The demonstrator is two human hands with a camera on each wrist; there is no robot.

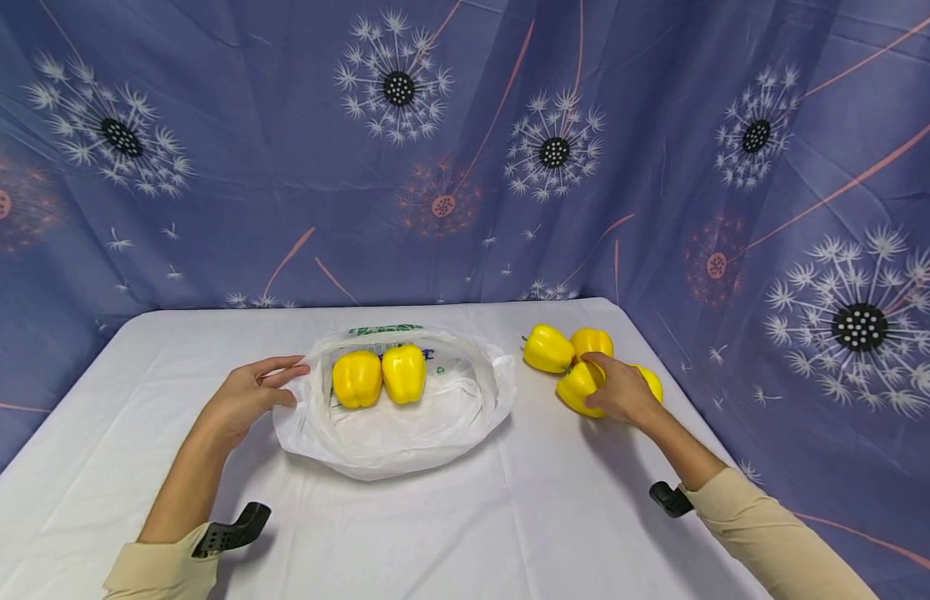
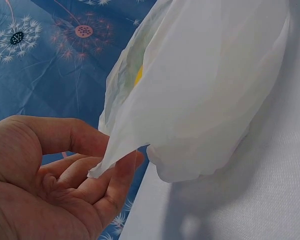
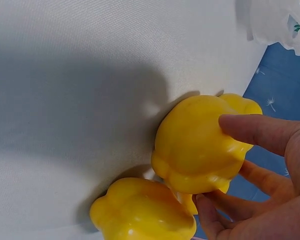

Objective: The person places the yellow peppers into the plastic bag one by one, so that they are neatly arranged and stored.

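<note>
A white plastic bag lies with its mouth spread wide, and two yellow bell peppers sit inside it. At the bag's left rim my left hand holds the edge with bent fingers; a flap of thin plastic overlaps the fingertips in the left wrist view. Over on the right, my right hand grips a yellow bell pepper, its thumb on one side and fingers on the other. Beside that pepper are other yellow bell peppers, one partly hidden behind the hand.
A white cloth covers the table. Blue curtain fabric with dandelion prints hangs behind the table and along its right side. A black wrist camera sits at the left sleeve, another at the right.
</note>
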